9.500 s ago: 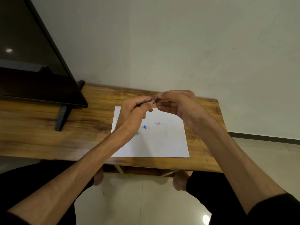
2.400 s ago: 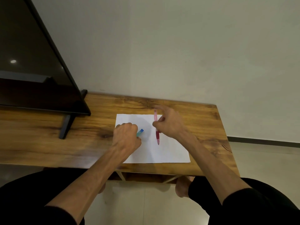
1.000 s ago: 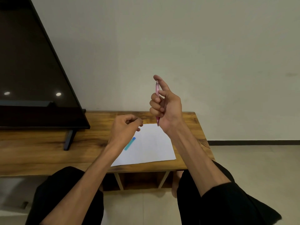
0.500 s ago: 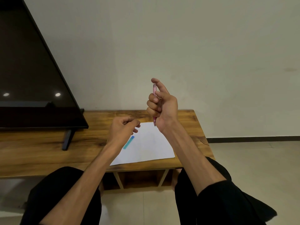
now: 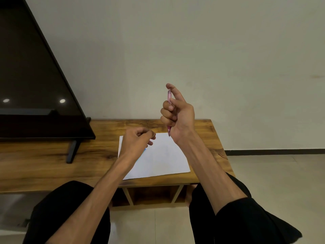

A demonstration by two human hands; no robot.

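Still, right hand [image 5: 178, 114] holds pink pen [image 5: 169, 96] upright.

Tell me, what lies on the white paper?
A small blue-green sliver shows on the paper, peeking from behind the left hand. The hand covers the rest of it.

Inspector A: Light?
Inspector B: Soft, even light is coming from overhead; two lamps are glaring as spots on the dark screen [image 5: 35, 76].
Inspector A: Sharpness?
Inspector B: The right hand [image 5: 177, 113] and pen [image 5: 169, 97] are rendering sharp; wide-angle distortion is bending the counter [image 5: 44, 164] edges.
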